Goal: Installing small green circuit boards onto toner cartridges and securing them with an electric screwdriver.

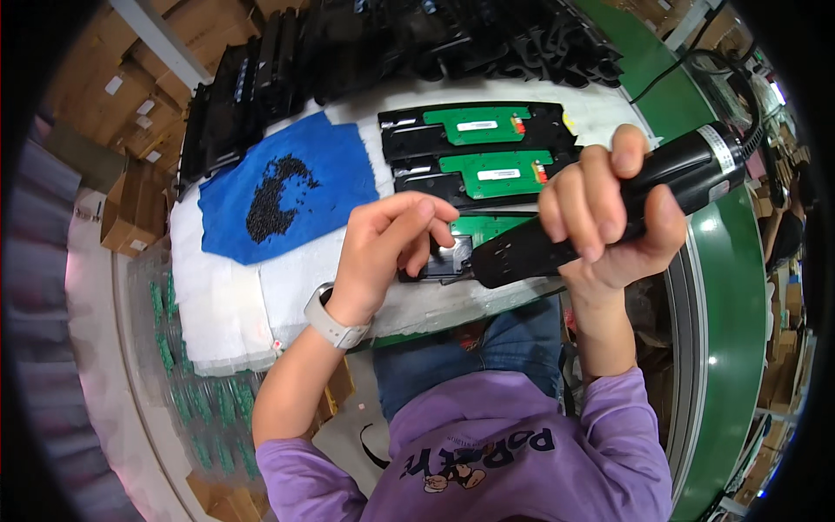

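Note:
My right hand (609, 204) is wrapped round a black corded electric screwdriver (522, 254), which lies nearly level and points left. Its tip end is over a black panel with a green circuit board (478, 228) at the table's near edge; the screwdriver and hands partly hide this panel. Close by that tip, my left hand (391, 235) has its fingers curled together in a pinch, and whatever may be between them is too small to see. Farther back lie two similar black panels with green boards (500, 174), side by side. Left of them a blue cloth (339, 157) carries a pile of tiny black screws (274, 204).
Many black plastic housings (383, 52) are heaped along the table's far side. White padding (226, 304) covers the tabletop. At the right runs a green surface (735, 304), with the screwdriver's cable (755, 96) above it. Trays of green boards (200, 400) stand low at the left, near cardboard boxes (135, 204).

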Demonstrator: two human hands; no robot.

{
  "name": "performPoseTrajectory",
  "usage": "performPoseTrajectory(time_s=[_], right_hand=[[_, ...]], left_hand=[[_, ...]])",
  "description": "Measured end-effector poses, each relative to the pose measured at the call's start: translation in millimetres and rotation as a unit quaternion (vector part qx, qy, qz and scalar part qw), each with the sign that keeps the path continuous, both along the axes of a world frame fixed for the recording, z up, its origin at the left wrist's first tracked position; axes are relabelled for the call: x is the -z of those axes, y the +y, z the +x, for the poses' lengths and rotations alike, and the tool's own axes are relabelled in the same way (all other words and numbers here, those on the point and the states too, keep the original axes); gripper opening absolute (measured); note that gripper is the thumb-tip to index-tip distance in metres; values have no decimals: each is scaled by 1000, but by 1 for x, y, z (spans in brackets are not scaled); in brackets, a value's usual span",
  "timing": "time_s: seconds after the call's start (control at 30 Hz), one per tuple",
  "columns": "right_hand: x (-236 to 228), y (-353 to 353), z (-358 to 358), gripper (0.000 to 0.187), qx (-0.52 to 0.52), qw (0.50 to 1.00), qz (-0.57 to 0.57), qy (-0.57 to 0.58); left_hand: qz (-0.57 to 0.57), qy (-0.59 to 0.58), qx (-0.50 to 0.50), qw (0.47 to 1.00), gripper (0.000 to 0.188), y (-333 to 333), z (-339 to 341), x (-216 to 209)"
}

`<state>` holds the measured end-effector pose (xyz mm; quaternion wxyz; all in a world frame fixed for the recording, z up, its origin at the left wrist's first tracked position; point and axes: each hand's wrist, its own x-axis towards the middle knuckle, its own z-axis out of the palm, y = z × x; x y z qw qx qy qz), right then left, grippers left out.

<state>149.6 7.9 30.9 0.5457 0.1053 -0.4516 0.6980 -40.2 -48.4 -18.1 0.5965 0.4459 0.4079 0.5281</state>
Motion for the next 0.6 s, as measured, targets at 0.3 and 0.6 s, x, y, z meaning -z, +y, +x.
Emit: performPoseTrajectory(time_s=[0.3,0.6], right_hand=[[-7,10,20,28,68,997,25,24],[-9,14,21,28,82,996,25,35]], left_hand=[[-45,56,102,992,12,-5,8,-9],[-44,93,71,992,5,-3,8,-9]])
